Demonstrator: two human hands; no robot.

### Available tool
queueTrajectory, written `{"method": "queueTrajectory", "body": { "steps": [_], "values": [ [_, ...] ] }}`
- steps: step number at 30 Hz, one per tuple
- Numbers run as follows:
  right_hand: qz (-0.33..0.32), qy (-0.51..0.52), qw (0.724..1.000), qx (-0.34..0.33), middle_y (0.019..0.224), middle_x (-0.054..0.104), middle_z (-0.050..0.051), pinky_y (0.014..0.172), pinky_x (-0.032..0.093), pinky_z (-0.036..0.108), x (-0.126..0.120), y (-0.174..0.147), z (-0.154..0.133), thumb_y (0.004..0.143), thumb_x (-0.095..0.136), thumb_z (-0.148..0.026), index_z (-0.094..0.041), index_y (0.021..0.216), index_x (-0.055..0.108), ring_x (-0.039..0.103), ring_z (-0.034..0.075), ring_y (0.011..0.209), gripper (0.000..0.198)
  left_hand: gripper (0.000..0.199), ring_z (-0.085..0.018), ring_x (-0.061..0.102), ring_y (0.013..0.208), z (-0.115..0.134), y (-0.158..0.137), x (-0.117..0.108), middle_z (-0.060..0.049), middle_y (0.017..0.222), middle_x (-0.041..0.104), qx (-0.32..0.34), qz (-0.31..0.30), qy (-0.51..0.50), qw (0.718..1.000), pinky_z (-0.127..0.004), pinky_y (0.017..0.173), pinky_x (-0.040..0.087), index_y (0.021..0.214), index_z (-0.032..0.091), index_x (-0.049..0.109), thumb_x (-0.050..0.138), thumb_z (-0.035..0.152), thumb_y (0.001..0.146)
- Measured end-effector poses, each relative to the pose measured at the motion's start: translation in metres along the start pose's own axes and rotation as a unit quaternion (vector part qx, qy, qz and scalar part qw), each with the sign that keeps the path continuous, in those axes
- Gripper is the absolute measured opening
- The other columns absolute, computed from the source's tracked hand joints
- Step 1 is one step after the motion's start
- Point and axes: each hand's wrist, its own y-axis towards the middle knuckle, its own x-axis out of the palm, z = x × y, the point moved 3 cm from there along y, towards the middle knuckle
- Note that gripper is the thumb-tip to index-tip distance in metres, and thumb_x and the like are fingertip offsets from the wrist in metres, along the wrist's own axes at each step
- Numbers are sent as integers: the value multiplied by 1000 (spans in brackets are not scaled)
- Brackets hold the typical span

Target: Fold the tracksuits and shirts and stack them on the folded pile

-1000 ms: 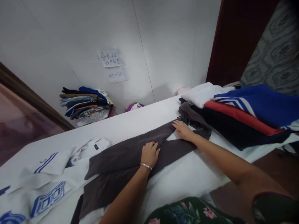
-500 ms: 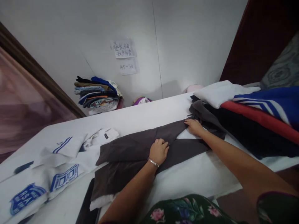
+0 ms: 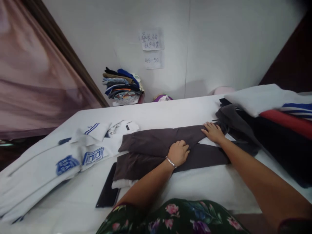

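Note:
Dark grey trousers (image 3: 151,143) lie spread along the white table (image 3: 170,113), their two legs splitting apart towards the right. My left hand (image 3: 178,152), with a silver bracelet on the wrist, rests with curled fingers where the legs meet. Farther right, my right hand (image 3: 212,132) lies flat on the upper leg, next to a crumpled grey garment (image 3: 231,120). Neither hand lifts the cloth.
A white shirt with blue prints (image 3: 73,156) lies at the left. A dark phone (image 3: 108,191) lies at the near edge, partly under the trousers. A heap of white, red, blue and black clothes (image 3: 275,113) fills the right. Folded clothes (image 3: 122,86) are stacked by the wall.
The view has swung left, so everything sits farther right in the picture. Both hands stay pressed on the grey trousers in nearly the same places. The phone has come into view.

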Motion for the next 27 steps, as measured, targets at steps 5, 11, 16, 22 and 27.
{"method": "queueTrajectory", "body": {
  "steps": [5,11,16,22,27],
  "values": [
    [-28,4,1000,13,140,45,14,101,31,62,-3,10,7,86,35,-56,-21,130,51,37,35,131,58,23,-18,50,91,3,-1,2,-5,104,53,-4,-3,-4,1000,-31,73,43,101,21,61,51,37,87],
    [-4,18,995,-95,149,31,11,104,29,58,-9,-7,-51,89,25,-57,-23,139,40,24,31,138,63,27,-19,53,90,4,-2,4,-6,103,55,-8,12,-10,1000,-33,73,46,97,19,64,51,40,86],
    [-62,14,988,-142,148,36,6,106,26,57,18,-35,-77,89,22,-54,-28,136,44,27,28,137,58,41,-20,56,100,-2,-4,-1,-6,115,58,-18,-12,-103,994,-32,84,47,110,19,63,54,48,83],
    [-57,35,989,-129,148,35,5,108,23,56,25,-31,-67,88,23,-58,-28,135,46,27,27,138,60,37,-16,58,105,-68,-33,-48,-4,114,64,-172,29,-134,975,-26,88,45,113,20,62,50,43,87],
    [-54,43,989,-130,148,35,5,108,23,55,24,-31,-67,88,21,-59,-28,135,47,26,27,138,61,28,-19,58,102,-145,-113,-97,-6,107,65,-432,98,7,896,-28,85,44,103,21,65,48,36,89]
  ]
}}
